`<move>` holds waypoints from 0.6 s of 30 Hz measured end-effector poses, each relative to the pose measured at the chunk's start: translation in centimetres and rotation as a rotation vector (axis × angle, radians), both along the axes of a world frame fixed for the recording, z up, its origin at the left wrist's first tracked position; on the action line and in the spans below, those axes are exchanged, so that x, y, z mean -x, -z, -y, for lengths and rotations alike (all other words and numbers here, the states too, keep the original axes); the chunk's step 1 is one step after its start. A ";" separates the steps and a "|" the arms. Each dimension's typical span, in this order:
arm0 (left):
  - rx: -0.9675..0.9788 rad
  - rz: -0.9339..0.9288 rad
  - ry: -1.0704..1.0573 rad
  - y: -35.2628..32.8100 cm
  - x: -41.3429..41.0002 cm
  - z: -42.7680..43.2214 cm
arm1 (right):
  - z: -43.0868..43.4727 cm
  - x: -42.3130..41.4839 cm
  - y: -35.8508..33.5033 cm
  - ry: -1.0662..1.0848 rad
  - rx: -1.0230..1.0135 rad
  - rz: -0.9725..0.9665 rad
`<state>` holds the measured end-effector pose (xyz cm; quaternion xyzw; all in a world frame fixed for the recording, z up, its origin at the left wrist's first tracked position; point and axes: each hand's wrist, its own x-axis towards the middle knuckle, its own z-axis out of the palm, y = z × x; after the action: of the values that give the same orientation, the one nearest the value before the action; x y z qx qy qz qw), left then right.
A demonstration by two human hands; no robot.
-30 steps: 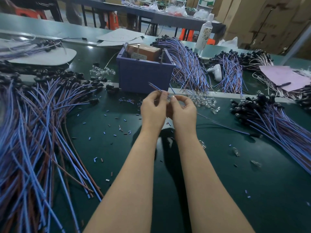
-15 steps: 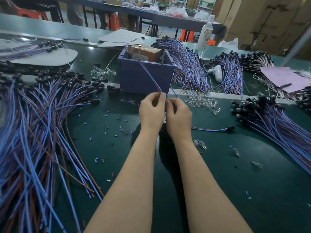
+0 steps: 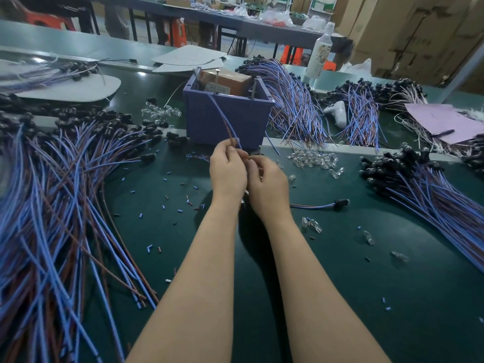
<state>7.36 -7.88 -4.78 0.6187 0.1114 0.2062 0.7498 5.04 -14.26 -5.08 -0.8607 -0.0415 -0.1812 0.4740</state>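
Your left hand (image 3: 227, 174) pinches a blue-and-brown wire pair (image 3: 222, 119) between thumb and fingertips, just in front of the purple plastic bin (image 3: 251, 127). Your right hand (image 3: 269, 187) is curled against it, knuckles touching, fingertips closed on the same pair (the exact grip point is hidden behind your fingers). One free end rises thin and slightly bowed across the bin's front wall. The other trails out from under your right wrist along the dark green mat (image 3: 340, 284) to a black moulded holder (image 3: 341, 203).

The bin sits straight ahead, boxy and matte, with a brown cardboard box (image 3: 227, 81) inside. Short blue and brown insulation offcuts (image 3: 188, 200) dot the mat to your left. Clear, glassy LEDs (image 3: 311, 159) lie heaped just right of the bin, and a few more LEDs lie by your right forearm.

A broad fan of long blue and brown wires (image 3: 52, 205) crowds your left arm, their black-capped ends pointing away. A similar bundle (image 3: 432, 195) lies well to the right. Beyond the bin are further bundles, a white plastic bottle (image 3: 319, 53) and a sheet of pink paper (image 3: 440, 121).
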 end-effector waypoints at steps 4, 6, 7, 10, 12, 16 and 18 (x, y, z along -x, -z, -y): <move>0.014 0.018 0.030 0.3 0.0 -0.2 | 0.0 0.2 0.0 -0.040 0.023 -0.032; 0.024 0.019 0.058 0.3 0.2 -0.1 | 0.1 0.1 0.0 -0.015 -0.001 -0.031; 0.022 0.018 0.073 0.3 0.2 0.0 | 0.2 0.0 0.0 0.010 -0.029 -0.029; -0.088 0.004 0.059 0.4 0.2 0.1 | 0.3 -0.1 0.0 0.132 -0.114 0.014; -0.155 0.027 -0.017 0.5 0.3 0.1 | 0.6 -0.2 0.0 0.200 -0.149 0.053; -0.201 0.084 -0.139 0.4 0.8 0.0 | 0.7 -0.3 0.1 0.251 -0.163 0.043; -0.211 0.085 -0.142 0.4 0.8 0.0 | 0.6 -0.2 0.1 0.247 -0.143 0.030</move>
<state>6.53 -7.87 -5.22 0.6754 0.1010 0.2954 0.6681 5.22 -14.85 -5.18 -0.8205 0.0709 -0.2534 0.5075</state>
